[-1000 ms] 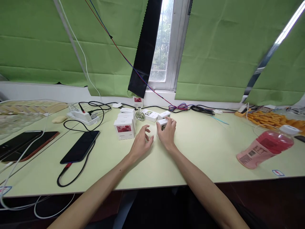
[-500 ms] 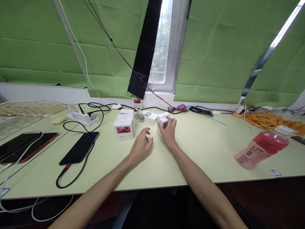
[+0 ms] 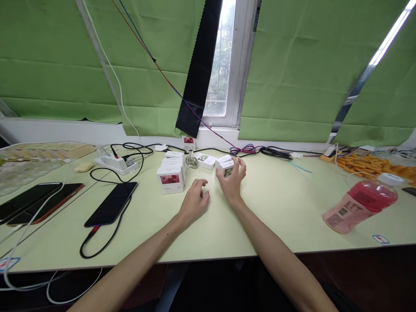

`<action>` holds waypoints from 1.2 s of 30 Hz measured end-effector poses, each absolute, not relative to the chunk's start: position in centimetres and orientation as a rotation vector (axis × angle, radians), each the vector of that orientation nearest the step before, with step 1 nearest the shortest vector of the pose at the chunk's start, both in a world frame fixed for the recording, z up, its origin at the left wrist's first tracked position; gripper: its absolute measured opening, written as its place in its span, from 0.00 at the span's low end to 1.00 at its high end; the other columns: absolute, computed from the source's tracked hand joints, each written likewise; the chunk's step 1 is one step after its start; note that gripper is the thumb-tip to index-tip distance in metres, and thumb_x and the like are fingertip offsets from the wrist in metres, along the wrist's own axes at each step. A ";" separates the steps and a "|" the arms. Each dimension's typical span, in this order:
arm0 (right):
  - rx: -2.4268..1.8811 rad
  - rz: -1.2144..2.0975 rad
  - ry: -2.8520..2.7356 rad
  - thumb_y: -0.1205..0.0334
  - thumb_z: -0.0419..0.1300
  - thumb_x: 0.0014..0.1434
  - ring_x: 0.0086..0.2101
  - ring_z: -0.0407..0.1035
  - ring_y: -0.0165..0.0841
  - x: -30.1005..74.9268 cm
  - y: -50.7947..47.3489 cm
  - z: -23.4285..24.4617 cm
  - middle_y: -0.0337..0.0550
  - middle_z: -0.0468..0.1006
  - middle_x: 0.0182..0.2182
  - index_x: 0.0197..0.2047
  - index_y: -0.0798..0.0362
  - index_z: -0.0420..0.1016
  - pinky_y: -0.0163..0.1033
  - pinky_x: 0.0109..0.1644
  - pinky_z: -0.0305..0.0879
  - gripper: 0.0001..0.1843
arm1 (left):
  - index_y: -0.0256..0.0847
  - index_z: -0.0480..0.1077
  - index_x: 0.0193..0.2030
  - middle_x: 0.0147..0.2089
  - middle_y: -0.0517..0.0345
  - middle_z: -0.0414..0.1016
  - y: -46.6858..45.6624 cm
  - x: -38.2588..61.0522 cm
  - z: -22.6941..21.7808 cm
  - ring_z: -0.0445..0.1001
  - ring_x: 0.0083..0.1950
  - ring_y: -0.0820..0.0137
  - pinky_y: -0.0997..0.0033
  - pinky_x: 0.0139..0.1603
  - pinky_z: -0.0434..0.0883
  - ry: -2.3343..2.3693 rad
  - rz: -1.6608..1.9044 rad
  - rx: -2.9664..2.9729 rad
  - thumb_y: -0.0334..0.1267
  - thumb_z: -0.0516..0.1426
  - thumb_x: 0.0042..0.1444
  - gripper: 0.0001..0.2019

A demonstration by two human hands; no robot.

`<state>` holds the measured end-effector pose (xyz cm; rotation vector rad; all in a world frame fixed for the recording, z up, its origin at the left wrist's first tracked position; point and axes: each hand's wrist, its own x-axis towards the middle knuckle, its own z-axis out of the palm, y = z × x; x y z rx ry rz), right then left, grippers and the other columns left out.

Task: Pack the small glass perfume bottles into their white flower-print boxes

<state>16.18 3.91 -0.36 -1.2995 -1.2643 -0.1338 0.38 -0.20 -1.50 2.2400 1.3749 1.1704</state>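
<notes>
My right hand [image 3: 232, 178] grips a small white box [image 3: 224, 166] with a dark picture on its front, thumb on the near side and fingers over the far side. Its lower part is partly hidden by the hand. My left hand [image 3: 195, 200] hovers or rests just left of it, fingers curled but apart, holding nothing. Left of that hand stands a row of white boxes [image 3: 171, 178], the front one with a red flower picture. A small glass bottle [image 3: 191, 160] stands behind, between the row and a white box lying flat [image 3: 206, 160].
At left lie a phone [image 3: 111, 203] on a black cable, more dark devices [image 3: 42, 201] and a white power strip [image 3: 116, 164]. A pink drink bottle [image 3: 360, 203] leans at right, before orange pieces [image 3: 367, 166]. Coiled cables [image 3: 276, 152] run along the wall.
The view has shifted slightly. My left hand's fingers are a little more curled in. My right hand keeps its hold on the white box, with little visible movement.
</notes>
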 end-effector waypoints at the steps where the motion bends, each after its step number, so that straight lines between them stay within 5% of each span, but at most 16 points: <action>1: -1.249 -0.151 -1.251 0.52 0.60 0.60 0.63 0.58 0.48 16.0 3.6 -0.2 0.59 0.62 0.61 0.61 0.51 0.63 0.58 0.67 0.53 0.28 | 0.43 0.65 0.50 0.49 0.54 0.70 -0.2 0.4 -1.5 0.69 0.31 0.73 0.64 0.37 0.71 1.384 1.189 2.242 0.35 0.52 0.62 0.10; 5: -1.165 -0.080 -1.418 0.57 0.53 0.65 0.43 0.71 0.40 15.1 3.0 -0.4 0.48 0.76 0.37 0.42 0.52 0.72 0.48 0.56 0.63 0.10 | 0.42 0.67 0.48 0.48 0.54 0.69 0.1 0.2 -1.5 0.68 0.29 0.74 0.65 0.37 0.71 1.419 1.331 2.222 0.33 0.52 0.62 0.09; 9: -1.194 0.288 -1.796 0.61 0.53 0.66 0.27 0.67 0.31 14.4 2.9 -1.4 0.37 0.73 0.24 0.34 0.51 0.74 0.36 0.37 0.62 0.11 | 0.42 0.67 0.48 0.48 0.52 0.67 0.3 0.1 -1.5 0.69 0.31 0.73 0.65 0.36 0.72 1.425 1.483 2.175 0.32 0.51 0.62 0.09; 16: -1.277 0.492 -1.970 0.66 0.58 0.62 0.26 0.64 0.29 14.1 3.4 -2.5 0.37 0.75 0.24 0.32 0.53 0.77 0.33 0.31 0.54 0.08 | 0.41 0.66 0.52 0.55 0.44 0.64 0.6 0.6 -1.6 0.70 0.55 0.58 0.55 0.53 0.74 1.426 1.470 2.353 0.29 0.51 0.61 0.13; 24: -1.308 0.461 -1.904 0.69 0.54 0.64 0.25 0.61 0.30 14.5 3.8 -2.5 0.38 0.74 0.24 0.29 0.53 0.74 0.34 0.31 0.52 0.13 | 0.38 0.68 0.52 0.59 0.37 0.62 3.1 1.8 -1.5 0.64 0.61 0.49 0.47 0.59 0.69 1.591 1.341 2.518 0.29 0.51 0.60 0.14; 36: -1.359 0.432 -1.956 0.67 0.58 0.64 0.28 0.67 0.32 13.9 3.8 -2.5 0.40 0.78 0.27 0.34 0.52 0.78 0.35 0.33 0.54 0.09 | 0.37 0.60 0.68 0.73 0.27 0.42 11.5 2.7 1.6 0.49 0.73 0.34 0.36 0.64 0.60 2.058 1.151 2.170 0.38 0.53 0.60 0.28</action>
